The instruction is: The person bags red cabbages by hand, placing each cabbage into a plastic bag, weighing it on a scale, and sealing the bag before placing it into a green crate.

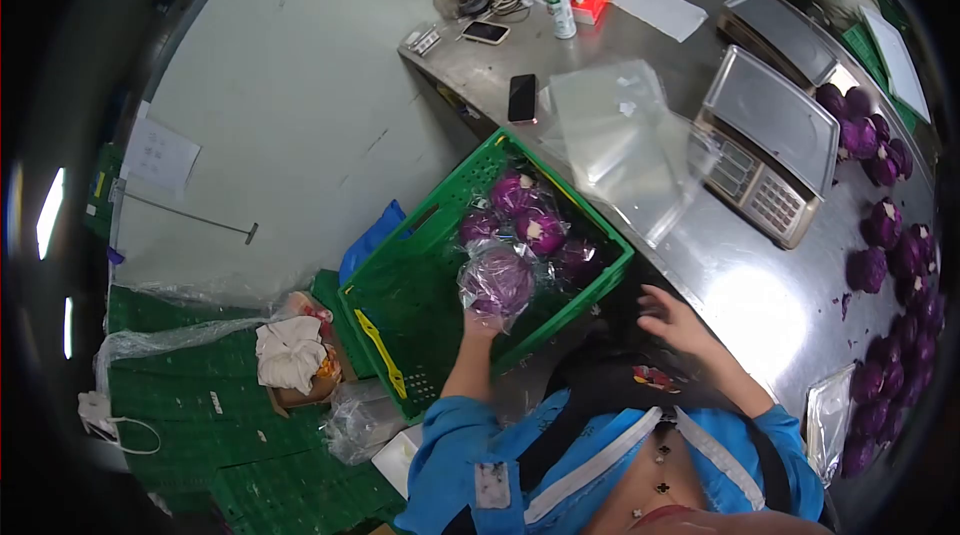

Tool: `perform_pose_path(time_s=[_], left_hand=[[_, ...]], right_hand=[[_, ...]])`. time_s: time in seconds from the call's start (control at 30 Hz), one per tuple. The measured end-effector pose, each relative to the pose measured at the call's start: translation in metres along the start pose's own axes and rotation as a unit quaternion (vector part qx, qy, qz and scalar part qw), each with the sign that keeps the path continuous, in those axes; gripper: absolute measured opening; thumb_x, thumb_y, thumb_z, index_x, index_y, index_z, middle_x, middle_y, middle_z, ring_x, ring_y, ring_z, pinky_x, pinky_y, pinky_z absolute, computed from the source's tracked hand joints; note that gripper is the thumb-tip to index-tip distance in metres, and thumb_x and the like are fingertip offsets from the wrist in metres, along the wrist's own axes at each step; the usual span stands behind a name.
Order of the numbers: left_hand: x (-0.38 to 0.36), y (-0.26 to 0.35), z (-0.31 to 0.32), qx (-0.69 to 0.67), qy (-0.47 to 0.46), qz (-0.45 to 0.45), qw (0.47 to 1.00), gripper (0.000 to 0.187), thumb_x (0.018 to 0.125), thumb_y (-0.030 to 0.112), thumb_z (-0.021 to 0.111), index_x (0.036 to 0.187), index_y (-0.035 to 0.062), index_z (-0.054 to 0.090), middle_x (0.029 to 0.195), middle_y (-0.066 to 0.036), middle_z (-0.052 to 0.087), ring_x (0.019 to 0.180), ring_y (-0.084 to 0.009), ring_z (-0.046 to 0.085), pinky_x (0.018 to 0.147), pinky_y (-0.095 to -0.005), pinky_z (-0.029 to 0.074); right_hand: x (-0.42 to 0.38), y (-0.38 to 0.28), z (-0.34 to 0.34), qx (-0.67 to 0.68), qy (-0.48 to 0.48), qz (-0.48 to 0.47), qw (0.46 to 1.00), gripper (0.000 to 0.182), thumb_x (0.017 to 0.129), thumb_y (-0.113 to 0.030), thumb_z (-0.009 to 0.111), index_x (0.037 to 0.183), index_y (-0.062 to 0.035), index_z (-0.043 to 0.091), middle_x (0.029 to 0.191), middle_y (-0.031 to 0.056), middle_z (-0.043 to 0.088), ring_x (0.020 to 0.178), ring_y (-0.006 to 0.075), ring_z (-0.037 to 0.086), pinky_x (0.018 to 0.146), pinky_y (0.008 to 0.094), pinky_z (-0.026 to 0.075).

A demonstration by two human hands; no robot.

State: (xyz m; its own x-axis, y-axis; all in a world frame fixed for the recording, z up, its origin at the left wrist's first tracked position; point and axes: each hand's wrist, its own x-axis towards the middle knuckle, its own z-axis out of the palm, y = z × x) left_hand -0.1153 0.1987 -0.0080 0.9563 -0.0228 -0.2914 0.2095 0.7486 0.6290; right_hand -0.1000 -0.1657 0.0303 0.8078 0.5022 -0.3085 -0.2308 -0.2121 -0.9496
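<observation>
My left hand (pixel 482 323) is closed under a red cabbage (pixel 497 280) in a clear plastic bag, over the near side of a green crate (pixel 400 245). Its fingers are mostly hidden by the cabbage. Inside the crate, several other bagged red cabbages (pixel 541 231) are grouped toward the right end. My right hand (pixel 676 321) is beside the metal table's edge, right of the crate, fingers apart and nothing in them. A stack of clear plastic bags (pixel 610 125) lies on the table beyond it.
A weighing scale (pixel 765 150) stands on the metal table (pixel 690 255), with several unbagged red cabbages (pixel 885 225) along the far right. A phone (pixel 522 99), a white bottle (pixel 560 10) and a tissue box (pixel 590 5) sit farther back. An open carton (pixel 310 385) is on the green flooring at left.
</observation>
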Motion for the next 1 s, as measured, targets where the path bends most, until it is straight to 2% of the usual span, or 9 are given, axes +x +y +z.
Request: perform_pose_path(time_s=[0.17,0.33,0.4,0.47,0.57,0.63,0.7,0.9,1.0], left_hand=[[-0.014,-0.017,-0.097,0.069,0.160,-0.247,0.953,0.072,0.078,0.066,0.035,0.130,0.0159,0.032,0.128,-0.009,0.041,0.118,-0.0278,0.039,0.095,-0.0483,0.031],[0.011,-0.098,-0.164,0.234,0.236,-0.339,0.880,0.089,0.073,0.062,0.053,0.120,-0.0112,0.035,0.115,-0.018,0.048,0.099,-0.0257,0.052,0.084,-0.0347,0.041],[0.031,-0.073,-0.168,0.606,0.046,-0.317,0.728,0.076,0.072,0.061,0.054,0.103,-0.0080,0.054,0.092,-0.020,0.060,0.086,-0.0298,0.058,0.075,-0.0360,0.045],[0.051,-0.026,-0.084,0.864,-0.129,-0.216,0.435,0.044,0.072,0.048,0.058,0.090,0.0070,0.062,0.083,-0.018,0.062,0.082,-0.0339,0.059,0.070,-0.0419,0.046],[0.092,-0.041,0.069,0.780,-0.074,0.026,0.621,0.019,0.076,0.025,0.061,0.085,0.0076,0.062,0.082,-0.012,0.063,0.075,-0.0266,0.062,0.065,-0.0366,0.047],[0.109,-0.099,0.163,0.614,-0.176,0.124,0.760,0.019,0.075,0.019,0.063,0.087,0.0050,0.062,0.081,-0.011,0.064,0.074,-0.0248,0.062,0.067,-0.0334,0.048],[0.125,-0.153,0.223,0.682,-0.314,0.150,0.643,0.030,0.072,0.015,0.065,0.099,0.0034,0.058,0.089,-0.013,0.063,0.083,-0.0253,0.061,0.076,-0.0329,0.046],[0.241,-0.226,0.202,0.803,-0.167,0.161,0.549,0.047,0.059,0.022,0.075,0.097,0.0038,0.054,0.097,-0.015,0.054,0.091,-0.0326,0.050,0.084,-0.0386,0.039],[0.271,-0.244,0.162,0.765,-0.022,0.174,0.619,0.025,0.064,0.021,0.072,0.072,0.0032,0.055,0.084,-0.009,0.053,0.076,-0.0257,0.051,0.070,-0.0355,0.042]], right_hand=[[0.005,0.034,-0.009,0.087,0.052,0.115,0.988,0.050,0.082,-0.019,0.057,0.124,-0.0009,0.036,0.105,0.0124,0.055,0.094,0.0194,0.055,0.080,0.0301,0.044],[-0.001,0.043,-0.001,0.015,0.145,0.108,0.983,0.049,0.081,-0.017,0.058,0.123,-0.0005,0.038,0.101,0.0140,0.057,0.089,0.0190,0.057,0.077,0.0294,0.045],[-0.014,0.038,-0.001,-0.050,0.157,0.108,0.980,0.045,0.080,-0.017,0.059,0.119,-0.0010,0.043,0.099,0.0146,0.059,0.087,0.0202,0.058,0.077,0.0299,0.046],[-0.031,0.056,-0.010,-0.038,0.189,0.118,0.974,0.043,0.080,-0.018,0.059,0.117,-0.0013,0.045,0.097,0.0143,0.060,0.087,0.0206,0.059,0.078,0.0305,0.046],[-0.057,0.081,-0.044,0.012,0.249,0.075,0.966,0.041,0.080,-0.022,0.059,0.113,-0.0015,0.049,0.095,0.0139,0.061,0.087,0.0214,0.059,0.078,0.0319,0.046],[-0.069,0.103,-0.072,0.022,0.318,0.092,0.943,0.042,0.080,-0.024,0.059,0.114,-0.0021,0.049,0.096,0.0143,0.061,0.086,0.0216,0.060,0.077,0.0320,0.046],[-0.083,0.093,-0.106,0.025,0.350,0.080,0.933,0.042,0.079,-0.025,0.059,0.114,-0.0027,0.049,0.096,0.0142,0.061,0.086,0.0220,0.059,0.077,0.0310,0.046],[-0.176,0.097,-0.214,0.035,0.486,0.045,0.872,0.051,0.077,-0.029,0.062,0.118,-0.0050,0.046,0.107,0.0138,0.056,0.093,0.0247,0.057,0.079,0.0322,0.045],[-0.257,0.144,-0.276,-0.032,0.691,0.176,0.701,0.064,0.068,-0.030,0.070,0.122,-0.0075,0.042,0.117,0.0143,0.047,0.100,0.0267,0.051,0.082,0.0350,0.043]])
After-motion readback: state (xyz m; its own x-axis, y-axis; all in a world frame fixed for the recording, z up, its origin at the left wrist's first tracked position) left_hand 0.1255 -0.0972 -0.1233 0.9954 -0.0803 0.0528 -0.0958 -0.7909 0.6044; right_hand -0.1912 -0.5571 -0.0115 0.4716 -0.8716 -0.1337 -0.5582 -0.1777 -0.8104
